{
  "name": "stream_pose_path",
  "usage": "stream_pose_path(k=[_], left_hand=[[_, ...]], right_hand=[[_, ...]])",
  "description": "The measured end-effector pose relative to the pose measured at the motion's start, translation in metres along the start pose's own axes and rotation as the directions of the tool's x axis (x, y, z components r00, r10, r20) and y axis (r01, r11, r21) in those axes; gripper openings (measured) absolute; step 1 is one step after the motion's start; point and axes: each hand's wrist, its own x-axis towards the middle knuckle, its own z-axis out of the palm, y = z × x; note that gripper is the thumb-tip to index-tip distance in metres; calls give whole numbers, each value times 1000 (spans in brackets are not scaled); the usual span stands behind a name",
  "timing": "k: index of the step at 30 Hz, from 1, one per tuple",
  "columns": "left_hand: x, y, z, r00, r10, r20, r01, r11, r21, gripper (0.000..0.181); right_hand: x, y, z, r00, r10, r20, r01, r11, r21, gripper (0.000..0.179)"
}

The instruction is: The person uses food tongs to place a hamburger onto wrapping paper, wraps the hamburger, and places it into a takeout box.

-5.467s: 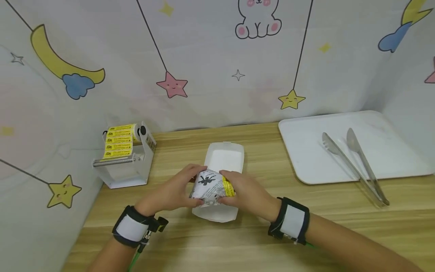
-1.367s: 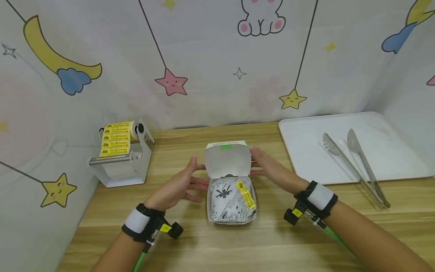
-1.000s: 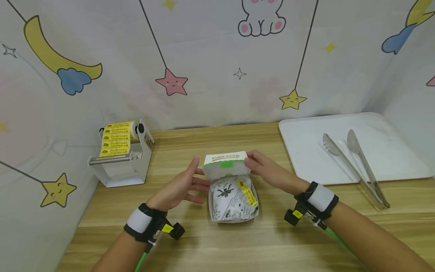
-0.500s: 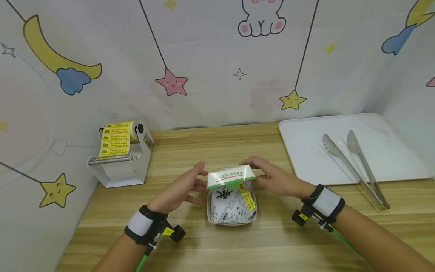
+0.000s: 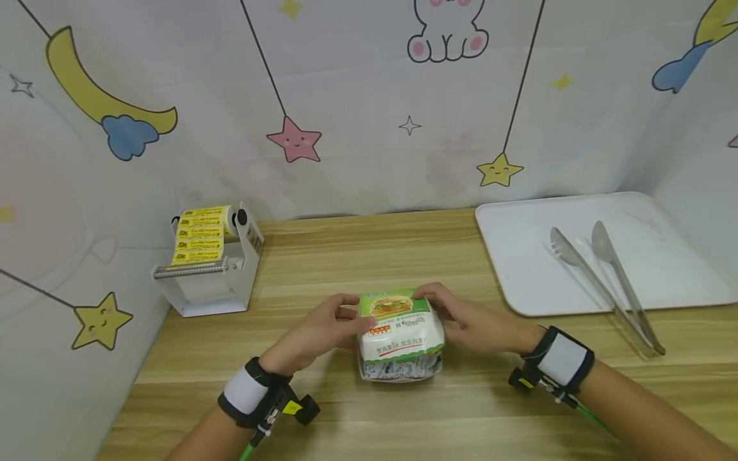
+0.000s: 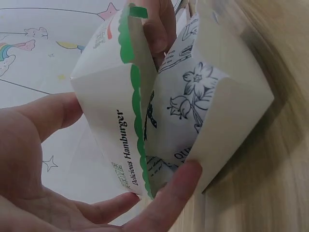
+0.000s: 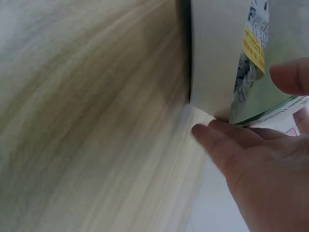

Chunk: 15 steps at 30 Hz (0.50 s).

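Observation:
A white-and-green hamburger box point(image 5: 398, 326) stands at the middle of the table, its lid folded down over the base. A strip of the patterned paper-wrapped burger point(image 5: 400, 369) shows in the front gap between lid and base. In the left wrist view, the gap along the lid's green scalloped edge point(image 6: 136, 101) is still wide. My left hand point(image 5: 317, 333) lies along the box's left side, thumb on the lid, fingers extended. On the right, my right hand point(image 5: 475, 320) touches the lid's side and back corner, fingers straight. A yellow label point(image 7: 253, 50) marks the wrapper.
A white label dispenser point(image 5: 210, 262) with a roll of yellow labels stands at the back left. On the right, a white tray point(image 5: 524, 282) bears metal tongs point(image 5: 605, 288) whose handles overhang its front edge. A printed cloth point(image 5: 357, 77) forms the back wall.
The wrapped burger was first held in both hands over the opened box, then lay inside it. The right hand has swung the lid forward and down; the left thumb has come onto the lid.

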Motion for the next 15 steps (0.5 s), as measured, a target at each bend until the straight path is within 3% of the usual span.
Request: stream_pose_path(k=[7, 11, 15], left_hand=[[-6, -9, 3, 999, 29, -19, -29, 1000, 10, 73], [-8, -14, 7, 998, 49, -36, -46, 996, 82, 69], [-10, -17, 12, 997, 59, -47, -53, 992, 116, 65]], right_hand=[[-10, -5, 7, 996, 68, -57, -69, 997, -19, 75], [-21, -17, 6, 983, 144, -113, -149, 988, -31, 74], [-30, -27, 9, 979, 172, -113, -169, 985, 35, 80]])
